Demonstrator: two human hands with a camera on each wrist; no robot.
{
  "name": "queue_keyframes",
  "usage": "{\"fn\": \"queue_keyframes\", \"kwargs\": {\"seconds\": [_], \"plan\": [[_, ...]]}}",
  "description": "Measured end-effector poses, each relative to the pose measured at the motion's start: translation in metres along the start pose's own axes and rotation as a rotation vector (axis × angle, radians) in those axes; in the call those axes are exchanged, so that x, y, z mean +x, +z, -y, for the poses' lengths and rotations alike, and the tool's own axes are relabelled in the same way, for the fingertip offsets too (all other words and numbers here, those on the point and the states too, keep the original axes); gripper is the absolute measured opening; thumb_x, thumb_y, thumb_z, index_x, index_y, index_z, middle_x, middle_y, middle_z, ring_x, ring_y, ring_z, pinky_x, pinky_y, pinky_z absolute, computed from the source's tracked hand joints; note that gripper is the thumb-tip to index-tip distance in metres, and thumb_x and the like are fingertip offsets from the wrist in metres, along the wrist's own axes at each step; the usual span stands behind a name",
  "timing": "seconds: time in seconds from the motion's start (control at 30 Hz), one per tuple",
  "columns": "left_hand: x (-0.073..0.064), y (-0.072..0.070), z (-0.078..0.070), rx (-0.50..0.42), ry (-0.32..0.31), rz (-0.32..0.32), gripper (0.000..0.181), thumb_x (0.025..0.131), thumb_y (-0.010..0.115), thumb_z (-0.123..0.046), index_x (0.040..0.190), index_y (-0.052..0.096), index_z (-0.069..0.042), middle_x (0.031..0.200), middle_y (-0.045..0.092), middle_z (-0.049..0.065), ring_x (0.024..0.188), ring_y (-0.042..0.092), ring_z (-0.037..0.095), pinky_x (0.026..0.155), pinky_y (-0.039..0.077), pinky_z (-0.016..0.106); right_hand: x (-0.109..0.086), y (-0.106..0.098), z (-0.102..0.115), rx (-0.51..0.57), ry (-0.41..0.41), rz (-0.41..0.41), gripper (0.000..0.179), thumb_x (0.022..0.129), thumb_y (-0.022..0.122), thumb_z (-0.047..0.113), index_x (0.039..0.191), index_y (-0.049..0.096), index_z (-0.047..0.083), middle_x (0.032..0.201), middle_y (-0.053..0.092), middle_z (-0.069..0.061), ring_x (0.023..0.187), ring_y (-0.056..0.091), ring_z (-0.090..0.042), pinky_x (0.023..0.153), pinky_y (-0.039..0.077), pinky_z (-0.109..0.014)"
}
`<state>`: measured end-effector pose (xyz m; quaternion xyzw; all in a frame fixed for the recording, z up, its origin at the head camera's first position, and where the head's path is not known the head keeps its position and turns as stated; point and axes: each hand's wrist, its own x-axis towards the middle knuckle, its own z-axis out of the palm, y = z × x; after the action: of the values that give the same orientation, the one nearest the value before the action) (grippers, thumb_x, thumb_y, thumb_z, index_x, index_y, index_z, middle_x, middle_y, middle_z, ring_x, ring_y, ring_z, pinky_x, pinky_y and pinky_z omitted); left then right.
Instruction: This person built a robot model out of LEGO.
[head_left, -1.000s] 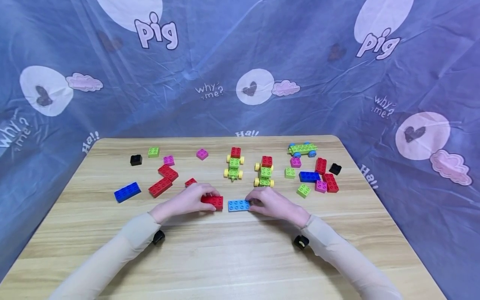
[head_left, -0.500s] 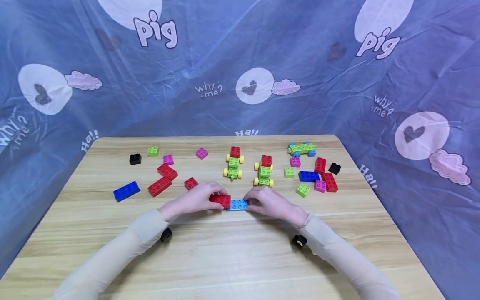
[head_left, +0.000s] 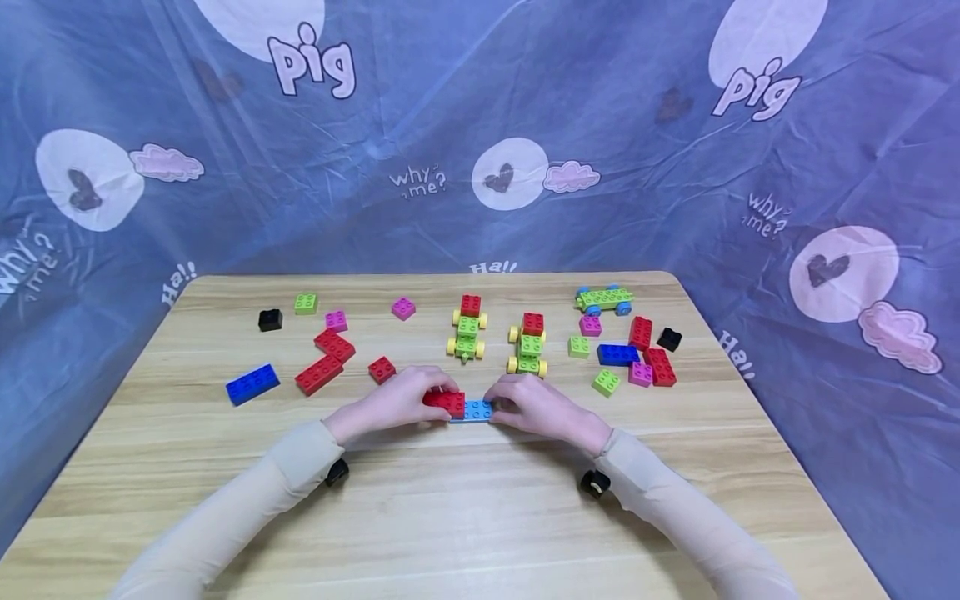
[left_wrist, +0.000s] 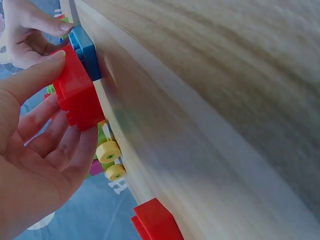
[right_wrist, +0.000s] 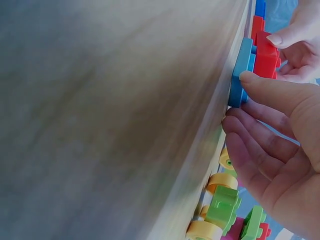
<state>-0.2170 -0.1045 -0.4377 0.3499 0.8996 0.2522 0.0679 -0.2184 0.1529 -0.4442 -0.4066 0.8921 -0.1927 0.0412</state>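
Note:
My left hand (head_left: 399, 400) grips a red building brick (head_left: 452, 403) between thumb and fingers. The brick sits over the left end of a light-blue building brick (head_left: 477, 412), whose right-hand studs show. At the blue brick's right end, my right hand (head_left: 537, 408) pinches it with thumb and fingertips. In the left wrist view the red brick (left_wrist: 79, 92) stands proud of the blue brick (left_wrist: 85, 50) and hangs out past its end. The right wrist view shows the blue brick (right_wrist: 240, 72) low against the tabletop, my thumb on its near side.
Two small cars with yellow wheels (head_left: 467, 333) (head_left: 529, 343) stand just beyond my hands. A green wheeled base (head_left: 606, 299) is at the back right. Red bricks (head_left: 320, 374), a dark-blue brick (head_left: 252, 384) and several small bricks lie left; more, including a black brick (head_left: 670, 338), lie right.
My left hand has moved right with the red brick, from apart from the light-blue brick to over its left end. The right hand and blue brick have shifted slightly left.

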Motion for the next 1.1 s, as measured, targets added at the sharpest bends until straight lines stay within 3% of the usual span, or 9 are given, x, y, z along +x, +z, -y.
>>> {"fn": "queue_keyframes", "kwargs": {"seconds": [0.47, 1.1], "plan": [[0.0002, 0.005, -0.0023, 0.001, 0.014, -0.056, 0.036, 0.082, 0.081, -0.024, 0.113, 0.072, -0.009, 0.106, 0.073, 0.002, 0.092, 0.063, 0.01, 0.08, 0.052, 0.024, 0.0033, 0.0003, -0.0009, -0.011, -0.022, -0.014, 0.023, 0.086, 0.076, 0.021, 0.106, 0.073, 0.009, 0.1, 0.074, -0.004, 0.087, 0.068, -0.01, 0.076, 0.057, -0.019], [0.0004, 0.0061, -0.0061, 0.008, 0.005, -0.051, 0.036, 0.081, 0.082, -0.024, 0.112, 0.072, -0.01, 0.106, 0.073, 0.002, 0.09, 0.062, 0.009, 0.079, 0.052, 0.023, 0.004, 0.0017, 0.0, -0.018, -0.012, -0.009, 0.023, 0.086, 0.077, 0.021, 0.106, 0.073, 0.008, 0.1, 0.074, -0.004, 0.087, 0.068, -0.011, 0.077, 0.057, -0.02]]}}
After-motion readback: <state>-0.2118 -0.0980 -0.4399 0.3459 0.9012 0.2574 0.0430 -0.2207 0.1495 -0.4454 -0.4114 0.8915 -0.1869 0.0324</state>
